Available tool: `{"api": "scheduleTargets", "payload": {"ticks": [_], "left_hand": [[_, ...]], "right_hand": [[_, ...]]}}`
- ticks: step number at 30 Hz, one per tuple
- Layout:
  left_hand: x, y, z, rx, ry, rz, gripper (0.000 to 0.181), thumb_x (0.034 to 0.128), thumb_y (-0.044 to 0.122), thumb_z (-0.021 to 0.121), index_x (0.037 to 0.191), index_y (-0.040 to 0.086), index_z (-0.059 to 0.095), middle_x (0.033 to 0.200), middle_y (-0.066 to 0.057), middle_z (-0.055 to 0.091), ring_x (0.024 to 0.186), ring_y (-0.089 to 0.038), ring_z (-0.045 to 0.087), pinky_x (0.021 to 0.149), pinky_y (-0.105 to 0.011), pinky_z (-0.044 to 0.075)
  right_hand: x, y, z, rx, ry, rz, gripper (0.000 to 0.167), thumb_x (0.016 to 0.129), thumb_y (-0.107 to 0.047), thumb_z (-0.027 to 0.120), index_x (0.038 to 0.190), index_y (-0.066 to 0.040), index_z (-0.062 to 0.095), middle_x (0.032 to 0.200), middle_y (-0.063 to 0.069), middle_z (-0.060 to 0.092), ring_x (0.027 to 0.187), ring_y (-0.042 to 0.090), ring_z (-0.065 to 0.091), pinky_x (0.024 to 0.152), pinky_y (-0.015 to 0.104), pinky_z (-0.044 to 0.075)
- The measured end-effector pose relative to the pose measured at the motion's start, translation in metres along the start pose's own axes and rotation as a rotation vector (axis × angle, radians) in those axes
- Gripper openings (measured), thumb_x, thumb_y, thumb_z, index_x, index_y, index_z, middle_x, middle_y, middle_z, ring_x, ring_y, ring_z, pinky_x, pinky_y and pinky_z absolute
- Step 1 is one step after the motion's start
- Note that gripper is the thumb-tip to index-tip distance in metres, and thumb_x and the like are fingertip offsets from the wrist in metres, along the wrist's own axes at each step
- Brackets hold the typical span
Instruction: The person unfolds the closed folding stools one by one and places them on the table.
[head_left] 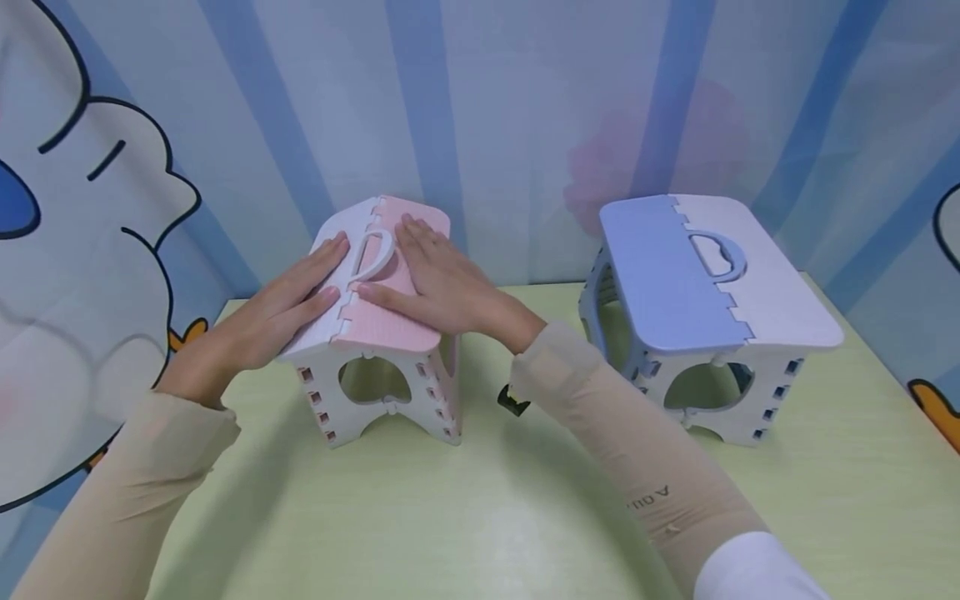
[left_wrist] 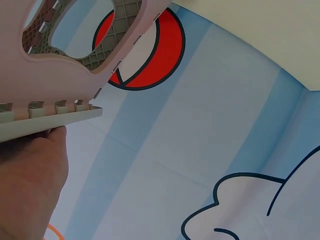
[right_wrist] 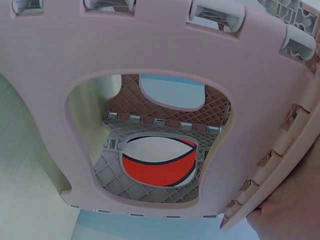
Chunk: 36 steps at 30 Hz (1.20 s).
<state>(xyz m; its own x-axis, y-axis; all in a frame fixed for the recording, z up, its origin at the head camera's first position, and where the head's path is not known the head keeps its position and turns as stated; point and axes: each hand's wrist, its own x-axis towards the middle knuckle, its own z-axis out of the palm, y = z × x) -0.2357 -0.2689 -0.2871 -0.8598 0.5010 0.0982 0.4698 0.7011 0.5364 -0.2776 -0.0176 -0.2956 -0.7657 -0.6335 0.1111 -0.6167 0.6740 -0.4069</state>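
A pink and white folding step stool (head_left: 390,327) stands on its legs at the left of the table. Its two top halves meet along a toothed seam and slope slightly down to either side, with a white loop handle (head_left: 385,252) at the middle. My left hand (head_left: 273,317) lies on the white half, fingers extended. Flat on the pink half rests my right hand (head_left: 450,287), its thumb reaching toward the seam. In the left wrist view, part of the left hand (left_wrist: 35,170) shows under the white panel; the right wrist view shows the right hand (right_wrist: 290,205) against the pink panel.
A blue and white folding stool (head_left: 667,292) stands unfolded at the right of the pale green table (head_left: 450,517). Behind the table hangs a striped cartoon backdrop (head_left: 510,125). A small black object (head_left: 513,400) shows beside my right sleeve.
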Motion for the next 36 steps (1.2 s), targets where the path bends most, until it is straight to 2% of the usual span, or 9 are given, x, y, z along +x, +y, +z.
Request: {"api": "scheduleTargets", "payload": {"ticks": [5, 20, 36], "left_hand": [[0.0004, -0.0009, -0.0001, 0.022, -0.003, 0.004, 0.063, 0.1064, 0.036, 0.037, 0.161, 0.027, 0.007, 0.167, 0.005, 0.001, 0.152, -0.025, -0.003, 0.114, -0.067, 0.004], [0.0025, 0.0023, -0.0016, 0.027, -0.04, -0.048, 0.066, 0.1051, 0.039, 0.035, 0.161, 0.027, 0.003, 0.167, 0.004, -0.004, 0.152, -0.025, -0.007, 0.113, -0.069, 0.001], [0.0047, 0.0028, 0.0003, 0.012, -0.031, -0.037, 0.066, 0.1054, 0.038, 0.036, 0.162, 0.025, 0.004, 0.167, 0.002, -0.003, 0.152, -0.025, -0.005, 0.113, -0.069, 0.002]], "right_hand": [[0.0005, -0.0008, 0.0001, -0.017, -0.01, -0.003, 0.097, 0.097, -0.071, 0.032, 0.159, -0.004, -0.001, 0.166, 0.009, -0.009, 0.15, 0.016, -0.011, 0.12, 0.032, -0.002], [0.0022, -0.0013, 0.0026, -0.049, -0.009, -0.011, 0.097, 0.097, -0.071, 0.031, 0.159, -0.004, -0.001, 0.166, 0.009, -0.008, 0.15, 0.015, -0.011, 0.12, 0.031, -0.003], [0.0008, -0.0001, 0.0003, -0.065, -0.01, -0.012, 0.097, 0.096, -0.072, 0.03, 0.159, -0.003, 0.0, 0.166, 0.01, -0.007, 0.15, 0.016, -0.01, 0.12, 0.03, -0.003]]}}
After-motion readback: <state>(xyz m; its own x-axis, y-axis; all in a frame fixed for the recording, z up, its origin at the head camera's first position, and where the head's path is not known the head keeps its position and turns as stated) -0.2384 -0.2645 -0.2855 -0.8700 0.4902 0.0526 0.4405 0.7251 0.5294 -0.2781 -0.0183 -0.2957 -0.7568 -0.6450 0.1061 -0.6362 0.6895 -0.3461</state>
